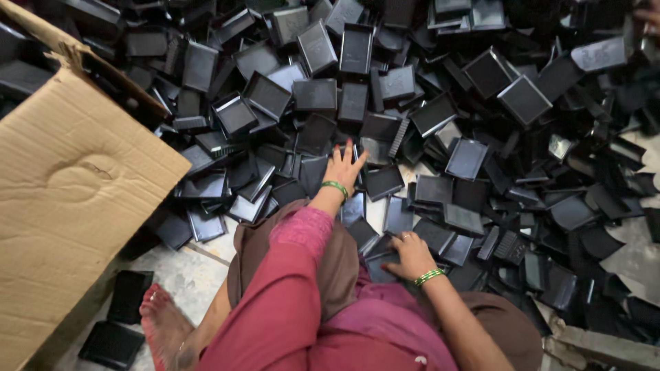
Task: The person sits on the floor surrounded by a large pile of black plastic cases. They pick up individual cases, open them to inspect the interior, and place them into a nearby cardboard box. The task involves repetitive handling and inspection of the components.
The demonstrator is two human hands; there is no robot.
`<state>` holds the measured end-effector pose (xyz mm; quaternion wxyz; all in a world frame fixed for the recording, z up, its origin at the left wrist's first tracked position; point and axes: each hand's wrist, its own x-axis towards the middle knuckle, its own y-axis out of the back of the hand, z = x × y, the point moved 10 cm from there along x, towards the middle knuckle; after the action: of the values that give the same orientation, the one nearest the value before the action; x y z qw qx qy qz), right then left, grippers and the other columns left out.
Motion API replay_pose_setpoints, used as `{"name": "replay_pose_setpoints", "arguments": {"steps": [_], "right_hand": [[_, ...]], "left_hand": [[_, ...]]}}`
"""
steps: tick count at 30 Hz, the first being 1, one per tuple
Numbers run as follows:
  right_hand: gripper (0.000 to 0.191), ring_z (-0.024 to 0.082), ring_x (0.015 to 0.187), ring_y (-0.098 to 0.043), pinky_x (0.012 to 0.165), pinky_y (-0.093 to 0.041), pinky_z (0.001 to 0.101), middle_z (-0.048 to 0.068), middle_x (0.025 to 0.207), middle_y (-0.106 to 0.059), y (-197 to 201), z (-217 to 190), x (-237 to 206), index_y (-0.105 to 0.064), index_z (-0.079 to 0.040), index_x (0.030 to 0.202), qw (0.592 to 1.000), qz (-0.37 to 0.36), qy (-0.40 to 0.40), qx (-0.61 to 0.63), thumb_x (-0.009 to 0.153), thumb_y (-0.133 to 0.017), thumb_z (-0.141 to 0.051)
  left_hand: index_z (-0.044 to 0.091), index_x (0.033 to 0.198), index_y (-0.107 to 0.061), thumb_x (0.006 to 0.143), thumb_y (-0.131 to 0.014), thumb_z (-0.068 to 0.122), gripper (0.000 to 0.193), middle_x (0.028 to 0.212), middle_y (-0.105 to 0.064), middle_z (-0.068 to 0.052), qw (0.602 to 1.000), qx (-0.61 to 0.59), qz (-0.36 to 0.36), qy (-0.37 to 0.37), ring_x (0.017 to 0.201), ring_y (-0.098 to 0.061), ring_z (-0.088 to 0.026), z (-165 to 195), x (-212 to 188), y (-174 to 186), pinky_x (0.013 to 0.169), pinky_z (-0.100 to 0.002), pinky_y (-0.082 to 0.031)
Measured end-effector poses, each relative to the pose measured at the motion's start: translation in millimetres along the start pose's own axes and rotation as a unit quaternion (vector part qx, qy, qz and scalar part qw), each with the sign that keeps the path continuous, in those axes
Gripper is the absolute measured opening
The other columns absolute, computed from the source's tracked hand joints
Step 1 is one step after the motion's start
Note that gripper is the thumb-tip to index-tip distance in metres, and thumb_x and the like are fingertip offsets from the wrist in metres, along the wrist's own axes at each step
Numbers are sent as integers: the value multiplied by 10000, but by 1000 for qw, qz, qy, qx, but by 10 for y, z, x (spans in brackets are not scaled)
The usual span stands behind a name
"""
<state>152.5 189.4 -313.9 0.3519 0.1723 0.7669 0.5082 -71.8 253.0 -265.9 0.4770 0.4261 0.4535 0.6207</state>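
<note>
My left hand (342, 167) lies flat, fingers spread, on the black plastic trays (412, 130); right hand (408, 255) is curled over one tray, grip unclear. Pile's huge & unsorted; cardboard box (69, 206) beside me, contents not visible.

A grey concrete floor (185, 275) carries a heap of black plastic trays (385, 117) and a cardboard box (69, 206).

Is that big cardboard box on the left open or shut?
Open: the cardboard box lies tipped beside the pile of black trays, a top flap folded outward.
</note>
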Motion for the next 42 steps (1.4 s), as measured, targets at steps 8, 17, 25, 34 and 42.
{"name": "replay_pose_setpoints", "arguments": {"steps": [8, 17, 25, 34, 42], "right_hand": [[553, 207, 1197, -592, 1004, -492, 359, 47, 1287, -628, 629, 180, 570, -550, -121, 1380, 783, 160, -15, 601, 931, -687, -414], [611, 166, 1184, -623, 1006, -516, 337, 39, 1306, -628, 817, -438, 125, -497, -112, 1464, 580, 63, 40, 811, 936, -711, -335], [725, 188, 1111, -647, 920, -545, 356, 69, 1277, -637, 1135, -731, -289, -452, -135, 1517, 582, 60, 61, 808, 885, -742, -341], [798, 182, 1167, -629, 995, -512, 330, 90, 1318, -639, 1329, -847, -524, -483, -57, 1524, 617, 125, 99, 770, 901, -731, -488], [802, 154, 1332, -543, 1119, -421, 293, 82, 1454, -559, 1684, -893, -775, -442, -23, 1529, 716, 205, 181, 642, 940, -712, -496]], "left_hand": [[256, 1454, -432, 440, -953, 257, 1140, 1379, -450, -215, 966, -221, 42, -125, 1212, -503, -433, 567, -398, 505, 1037, -495, -466], [-9, 1603, -213, 549, -922, 229, 1292, 1571, -402, -231, 920, -300, 151, -201, 1441, -431, -423, 924, -1324, 1375, 1266, -485, -323], [-62, 1609, -179, 749, -941, 313, 1209, 1678, -248, -293, 832, -544, 100, -41, 1551, -313, -369, 768, -1468, 1088, 1243, -432, -300], [-38, 1580, -275, 760, -885, 220, 1054, 1411, -597, -157, 765, -640, 37, 59, 1312, -605, -234, 708, -1590, 996, 1109, -388, -486], [-31, 1525, -439, 716, -906, 129, 947, 1376, -634, -123, 698, -716, 14, 20, 1302, -620, -210, 831, -1629, 1212, 1116, -383, -515]]}}
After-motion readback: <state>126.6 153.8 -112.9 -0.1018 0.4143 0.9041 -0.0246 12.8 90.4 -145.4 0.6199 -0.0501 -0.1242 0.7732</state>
